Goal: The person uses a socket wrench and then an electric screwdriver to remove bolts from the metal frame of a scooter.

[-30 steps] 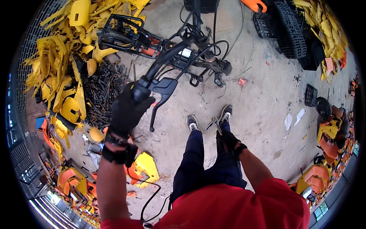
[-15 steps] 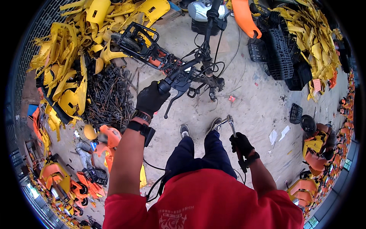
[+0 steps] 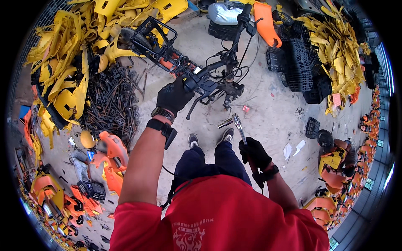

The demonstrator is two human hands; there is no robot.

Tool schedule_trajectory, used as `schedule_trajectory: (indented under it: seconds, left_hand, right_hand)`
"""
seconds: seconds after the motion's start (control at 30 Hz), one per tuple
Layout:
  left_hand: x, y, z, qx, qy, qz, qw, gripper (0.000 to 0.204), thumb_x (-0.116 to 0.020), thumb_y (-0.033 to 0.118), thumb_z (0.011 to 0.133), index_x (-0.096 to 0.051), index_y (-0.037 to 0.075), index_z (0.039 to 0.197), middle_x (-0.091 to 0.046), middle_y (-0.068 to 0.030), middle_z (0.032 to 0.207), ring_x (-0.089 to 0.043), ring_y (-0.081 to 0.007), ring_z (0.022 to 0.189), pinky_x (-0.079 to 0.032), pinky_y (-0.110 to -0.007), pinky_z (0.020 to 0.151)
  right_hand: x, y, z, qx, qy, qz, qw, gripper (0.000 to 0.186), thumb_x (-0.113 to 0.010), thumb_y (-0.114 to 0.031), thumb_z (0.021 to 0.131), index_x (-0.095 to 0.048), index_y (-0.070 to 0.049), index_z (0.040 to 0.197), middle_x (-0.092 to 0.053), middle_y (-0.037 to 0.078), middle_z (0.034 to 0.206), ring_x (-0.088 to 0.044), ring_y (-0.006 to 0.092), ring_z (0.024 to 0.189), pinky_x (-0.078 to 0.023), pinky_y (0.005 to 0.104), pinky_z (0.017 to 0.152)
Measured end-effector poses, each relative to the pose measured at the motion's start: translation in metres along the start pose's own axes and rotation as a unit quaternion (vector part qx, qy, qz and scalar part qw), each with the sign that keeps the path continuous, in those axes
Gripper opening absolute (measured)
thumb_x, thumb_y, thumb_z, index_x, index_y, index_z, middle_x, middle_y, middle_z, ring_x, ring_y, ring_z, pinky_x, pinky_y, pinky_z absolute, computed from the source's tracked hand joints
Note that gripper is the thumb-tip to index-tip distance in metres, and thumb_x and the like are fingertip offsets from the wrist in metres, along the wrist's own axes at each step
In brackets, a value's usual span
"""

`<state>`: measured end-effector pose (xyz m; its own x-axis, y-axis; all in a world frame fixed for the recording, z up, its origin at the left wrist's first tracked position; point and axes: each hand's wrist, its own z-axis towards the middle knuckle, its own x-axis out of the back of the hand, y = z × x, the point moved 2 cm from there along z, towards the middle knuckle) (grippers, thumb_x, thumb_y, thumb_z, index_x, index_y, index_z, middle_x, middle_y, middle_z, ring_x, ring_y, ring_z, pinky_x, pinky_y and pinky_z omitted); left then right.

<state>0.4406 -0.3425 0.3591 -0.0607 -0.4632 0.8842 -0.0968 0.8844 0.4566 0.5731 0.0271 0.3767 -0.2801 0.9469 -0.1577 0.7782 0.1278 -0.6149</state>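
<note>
Metal scrap heap (image 3: 111, 104) left of bicycle frame (image 3: 197, 73).

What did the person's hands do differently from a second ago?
The left hand keeps its grip on the black handlebar throughout. The right hand, down by the leg a second ago, has come up holding the metal wrench nearer the bike frame. The view tilted, so the yellow parts pile looks shifted.

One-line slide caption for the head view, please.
Gloved left hand grips a bike handlebar; gloved right hand holds a ratchet wrench amid yellow plastic parts.
</note>
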Motion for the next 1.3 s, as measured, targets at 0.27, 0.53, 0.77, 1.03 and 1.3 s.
schedule_trajectory:
  seconds: [0.27, 0.53, 0.77, 1.03, 1.3]
  left_hand:
    - [0.004, 0.001, -0.002, -0.054, 0.044, -0.118, 0.991, 0.08, -0.083, 0.041, 0.072, -0.049, 0.013, 0.139, -0.07, -0.0158, 0.103, -0.07, -0.0335, 0.09, -0.055, -0.045, 0.076]
    - [0.031, -0.014, -0.053, -0.043, 0.063, -0.084, 0.994, 0.079, -0.084, 0.032, 0.075, -0.046, 0.004, 0.14, -0.064, -0.0198, 0.112, -0.064, -0.036, 0.103, -0.051, -0.046, 0.082]
    - [0.029, 0.027, -0.094, -0.115, 0.238, 0.028, 0.964, 0.094, -0.083, 0.045, 0.072, -0.041, 0.004, 0.146, -0.049, -0.02, 0.139, -0.049, -0.0401, 0.124, -0.036, -0.056, 0.103]
    - [0.029, 0.05, -0.061, 0.014, 0.099, 0.122, 0.987, 0.104, -0.087, 0.036, 0.058, -0.04, 0.007, 0.147, -0.056, -0.0108, 0.111, -0.057, -0.0296, 0.091, -0.043, -0.046, 0.076]
    - [0.006, 0.0, -0.043, -0.092, 0.11, 0.135, 0.98, 0.081, -0.077, 0.022, 0.073, -0.043, 0.01, 0.145, -0.061, -0.0092, 0.092, -0.065, -0.0283, 0.079, -0.051, -0.043, 0.063]
  right_hand:
    - [0.018, 0.02, -0.024, -0.058, 0.056, -0.065, 0.995, 0.016, -0.065, -0.02, 0.095, -0.057, -0.006, 0.097, -0.058, 0.004, 0.074, -0.06, 0.0167, 0.056, -0.051, 0.0316, 0.049]
    - [0.091, 0.105, -0.077, -0.162, 0.239, -0.095, 0.953, 0.018, -0.066, -0.018, 0.09, -0.056, -0.003, 0.085, -0.057, 0.006, 0.066, -0.056, 0.0174, 0.05, -0.046, 0.0338, 0.044]
    - [0.121, 0.182, -0.112, -0.203, 0.229, -0.004, 0.952, 0.012, -0.061, -0.013, 0.093, -0.054, -0.007, 0.085, -0.045, -0.001, 0.059, -0.045, 0.0147, 0.046, -0.041, 0.033, 0.045]
    - [0.091, 0.135, -0.108, -0.191, 0.239, -0.025, 0.952, 0.015, -0.065, -0.016, 0.091, -0.055, -0.004, 0.096, -0.055, 0.005, 0.07, -0.056, 0.0186, 0.053, -0.049, 0.0358, 0.047]
    - [0.107, 0.117, -0.096, -0.134, 0.223, -0.01, 0.965, 0.019, -0.067, -0.016, 0.089, -0.055, -0.003, 0.096, -0.055, 0.005, 0.071, -0.055, 0.0168, 0.053, -0.047, 0.0323, 0.045]
